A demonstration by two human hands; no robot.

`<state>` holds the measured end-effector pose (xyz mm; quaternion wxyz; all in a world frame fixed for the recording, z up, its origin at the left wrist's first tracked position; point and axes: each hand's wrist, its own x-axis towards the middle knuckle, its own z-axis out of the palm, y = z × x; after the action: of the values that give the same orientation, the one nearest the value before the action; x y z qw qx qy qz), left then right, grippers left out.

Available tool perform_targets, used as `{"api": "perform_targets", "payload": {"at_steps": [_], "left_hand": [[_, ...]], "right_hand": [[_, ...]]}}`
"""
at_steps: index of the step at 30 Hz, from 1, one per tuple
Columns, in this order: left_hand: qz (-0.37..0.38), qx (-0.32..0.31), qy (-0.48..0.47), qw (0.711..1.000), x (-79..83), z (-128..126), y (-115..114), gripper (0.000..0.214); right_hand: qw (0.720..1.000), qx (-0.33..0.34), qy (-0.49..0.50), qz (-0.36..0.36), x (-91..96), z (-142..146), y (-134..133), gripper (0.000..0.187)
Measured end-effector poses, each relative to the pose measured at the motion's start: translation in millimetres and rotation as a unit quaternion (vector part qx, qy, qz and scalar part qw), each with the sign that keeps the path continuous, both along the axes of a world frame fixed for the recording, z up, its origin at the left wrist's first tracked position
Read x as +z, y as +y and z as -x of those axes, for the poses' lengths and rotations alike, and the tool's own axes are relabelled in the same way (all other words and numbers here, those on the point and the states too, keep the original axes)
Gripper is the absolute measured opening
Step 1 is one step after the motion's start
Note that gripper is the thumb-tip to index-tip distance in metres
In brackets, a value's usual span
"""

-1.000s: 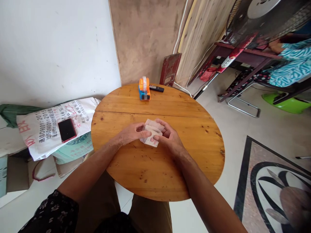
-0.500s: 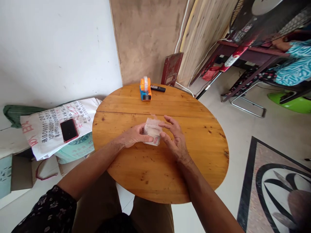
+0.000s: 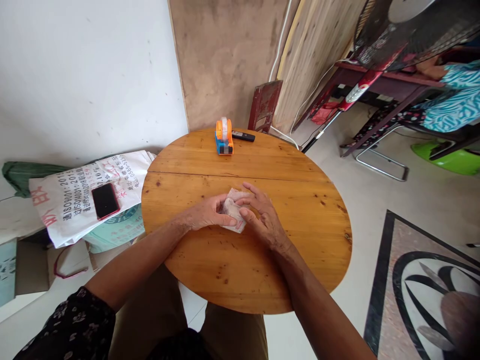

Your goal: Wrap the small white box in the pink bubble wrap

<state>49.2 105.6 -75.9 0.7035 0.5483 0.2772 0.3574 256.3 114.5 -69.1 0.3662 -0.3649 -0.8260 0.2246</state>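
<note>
My left hand grips the left side of a small white box-like packet with a faint red mark, its thumb lying across the near side. Pale translucent wrapping covers the packet and stands up in a crumpled flap at the top. From the right, my right hand reaches in with curled fingers; thumb and forefinger close on the wrapping's right edge. Both hands are low over the middle of the round wooden table. The packet's contents are hidden.
At the table's far edge stands an orange and blue tape dispenser, with a black remote-like object beside it. A phone lies on white sacks at left. A standing fan and a seated person are at right.
My right hand has moved slightly left and inward onto the wrapping. The flap has been folded down and crumpled over the packet. My left hand keeps its hold.
</note>
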Motion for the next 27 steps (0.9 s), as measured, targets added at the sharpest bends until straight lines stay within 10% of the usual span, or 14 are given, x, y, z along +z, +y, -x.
{"api": "perform_targets", "payload": {"at_steps": [8,14,27], "left_hand": [[0.107,0.077,-0.083,0.988,5.5,-3.7,1.5,0.056],[0.051,0.053,-0.045,0.996,-0.5,-3.1,1.3,0.057],[-0.011,-0.018,0.009,1.0,0.3,-6.0,-2.7,0.045]], "right_hand": [[0.981,-0.088,0.171,0.022,4.0,-1.8,-2.5,0.031],[0.951,-0.03,0.217,0.22,3.1,-1.3,4.1,0.04],[0.926,-0.05,0.275,0.254,4.7,7.1,2.7,0.032]]}}
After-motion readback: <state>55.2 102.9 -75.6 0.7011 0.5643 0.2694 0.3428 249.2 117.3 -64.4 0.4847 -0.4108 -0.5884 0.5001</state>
